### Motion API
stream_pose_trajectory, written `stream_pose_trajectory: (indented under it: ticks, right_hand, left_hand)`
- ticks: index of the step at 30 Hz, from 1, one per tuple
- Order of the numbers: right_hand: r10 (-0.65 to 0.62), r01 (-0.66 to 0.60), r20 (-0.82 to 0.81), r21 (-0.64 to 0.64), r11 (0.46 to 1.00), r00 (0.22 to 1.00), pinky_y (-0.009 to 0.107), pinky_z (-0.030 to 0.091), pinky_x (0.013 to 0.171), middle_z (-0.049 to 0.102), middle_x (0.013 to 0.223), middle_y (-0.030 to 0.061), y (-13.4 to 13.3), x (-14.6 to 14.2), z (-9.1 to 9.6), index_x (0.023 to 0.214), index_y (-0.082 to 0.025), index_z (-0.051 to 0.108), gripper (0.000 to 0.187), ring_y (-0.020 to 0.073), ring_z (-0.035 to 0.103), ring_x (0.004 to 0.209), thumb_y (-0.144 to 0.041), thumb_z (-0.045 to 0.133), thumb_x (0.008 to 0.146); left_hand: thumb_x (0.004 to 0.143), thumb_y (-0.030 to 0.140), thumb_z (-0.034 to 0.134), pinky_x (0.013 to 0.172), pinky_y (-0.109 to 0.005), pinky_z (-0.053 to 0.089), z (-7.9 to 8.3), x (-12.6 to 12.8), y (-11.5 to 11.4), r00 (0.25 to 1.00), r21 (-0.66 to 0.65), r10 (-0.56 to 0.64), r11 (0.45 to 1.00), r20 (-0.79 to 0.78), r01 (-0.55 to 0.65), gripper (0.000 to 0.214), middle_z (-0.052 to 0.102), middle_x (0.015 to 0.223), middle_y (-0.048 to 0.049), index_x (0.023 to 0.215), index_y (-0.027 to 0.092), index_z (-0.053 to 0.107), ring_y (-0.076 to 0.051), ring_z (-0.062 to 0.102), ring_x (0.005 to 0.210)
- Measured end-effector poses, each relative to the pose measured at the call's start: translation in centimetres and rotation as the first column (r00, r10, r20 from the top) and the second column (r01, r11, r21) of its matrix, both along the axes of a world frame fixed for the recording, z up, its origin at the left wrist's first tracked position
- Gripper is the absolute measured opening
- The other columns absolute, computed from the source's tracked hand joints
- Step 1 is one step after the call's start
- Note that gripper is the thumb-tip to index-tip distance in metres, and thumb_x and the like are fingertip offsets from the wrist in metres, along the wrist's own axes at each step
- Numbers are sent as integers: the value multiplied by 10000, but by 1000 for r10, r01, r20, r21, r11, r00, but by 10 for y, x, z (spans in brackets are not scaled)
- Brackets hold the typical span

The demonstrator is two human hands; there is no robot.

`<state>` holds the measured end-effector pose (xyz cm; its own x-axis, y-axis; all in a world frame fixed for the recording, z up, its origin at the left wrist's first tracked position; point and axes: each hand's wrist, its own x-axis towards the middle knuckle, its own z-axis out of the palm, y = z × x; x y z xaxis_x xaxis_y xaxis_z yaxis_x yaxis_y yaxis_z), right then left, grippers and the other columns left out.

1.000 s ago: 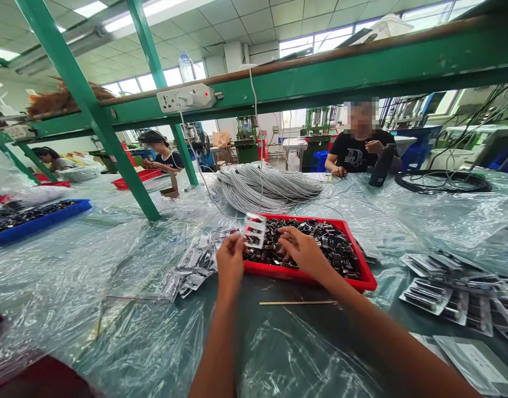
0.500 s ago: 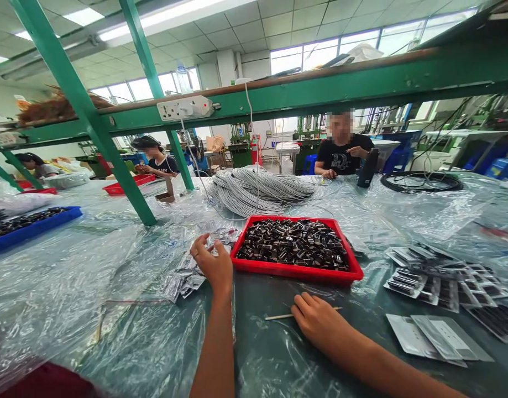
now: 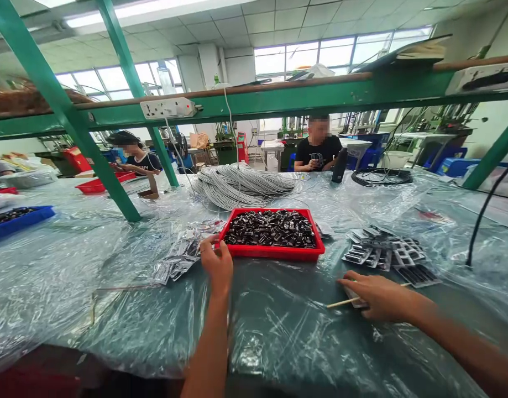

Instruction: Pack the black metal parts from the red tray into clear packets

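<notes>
My left hand (image 3: 218, 265) is at the front left corner of a red tray (image 3: 274, 252), fingers loosely curled, thumb apart, nothing visible in them. Heaped in the tray are many small dark shiny parts (image 3: 274, 228). Silvery flat packets (image 3: 179, 257) lie just left of that hand. My right hand (image 3: 380, 296) has a thin pale stick (image 3: 339, 303) in its grip, pointing out to the left. Beneath its fingers, flat silvery plates (image 3: 355, 298) are mostly covered by the hand.
Overlapping plates with dark strips (image 3: 386, 251) lie beyond my right hand. A coil of grey cable (image 3: 245, 185) is behind the tray. Green posts (image 3: 100, 155) and a green beam (image 3: 278, 102) frame the bench. Across it a person (image 3: 318, 146) sits by a black bottle (image 3: 339, 166).
My right hand has moved right with the stick, from bare bench onto the flat silvery plates. My left hand stays by the tray's left side, now nearer its front corner. The view has shifted right.
</notes>
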<state>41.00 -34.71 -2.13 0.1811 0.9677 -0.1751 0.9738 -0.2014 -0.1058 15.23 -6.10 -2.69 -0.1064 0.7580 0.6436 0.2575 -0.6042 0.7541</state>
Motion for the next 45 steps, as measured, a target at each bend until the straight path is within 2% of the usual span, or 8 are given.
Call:
stream_pose_trajectory:
  ticks: [7,13,15,19,22,35,42,45]
  right_hand:
    - [272,-251,-211,120,961,939,362,481,930,532,1384,114,50,-70,21,1409,-254,497,645,274,612,1143,-202,620,778]
    - [451,-215,-435,491,844,779,372,485,870,594,1258,132,119,-128,29,1183,-193,647,431,249,608,1046,-306,699,770]
    - [446,65,-676,589,806,587,292,481,679,651,869,63,137,-134,28,825,-177,663,256,164,592,734,-410,571,877]
    - [336,315,-932,282,906,-133,226,180,380,322,461,-65,165,-147,14,505,-210,380,578,71,204,382,-638,421,891]
    - [282,288,-900,187,939,-333,237,94,380,227,414,-84,176,-165,-6,452,-214,332,608,63,129,371,-650,490,844]
    - [365,458,-921,269,847,-135,285,195,435,248,392,-57,183,-202,-38,417,-241,266,490,88,223,397,-463,496,790]
    - [256,318,-966,232,919,-34,282,165,425,280,409,-55,160,-202,-31,430,-234,295,442,86,221,406,-374,518,785]
    - [188,260,-973,149,954,-133,273,142,399,230,400,-69,151,-186,-25,438,-243,259,452,79,180,379,-396,500,788]
  left_hand:
    - [911,297,480,713,-309,534,-35,-47,-107,975,-100,-149,986,-165,133,163,646,961,-60,951,208,610,-180,631,809]
    - [861,243,495,858,-408,523,-46,-75,-120,898,-187,-241,965,-368,182,224,616,1086,-94,1049,201,610,-231,624,979]
    - [811,305,616,960,-461,479,-44,-77,-116,825,-241,-320,943,-465,230,369,590,1200,-122,1159,188,582,-274,579,1128]
    - [668,307,800,1015,-493,419,-39,-65,-110,623,-332,-457,889,-634,315,575,602,1216,-121,1190,191,588,-312,538,1187]
    - [668,278,810,925,-441,456,-39,-54,-107,588,-347,-450,893,-672,287,455,626,1078,-80,1077,199,628,-278,572,1057]
    - [663,277,781,873,-434,467,-44,-54,-105,733,-440,-499,847,-462,300,525,632,1035,-64,1111,200,519,-275,601,989]
    - [661,224,752,921,-446,446,-50,-51,-105,774,-430,-456,863,-440,264,710,624,1133,-86,1288,207,418,-295,597,1059]
    - [712,298,746,943,-452,425,-54,-51,-108,716,-372,-426,895,-553,246,649,617,1137,-100,1289,194,466,-301,571,1083]
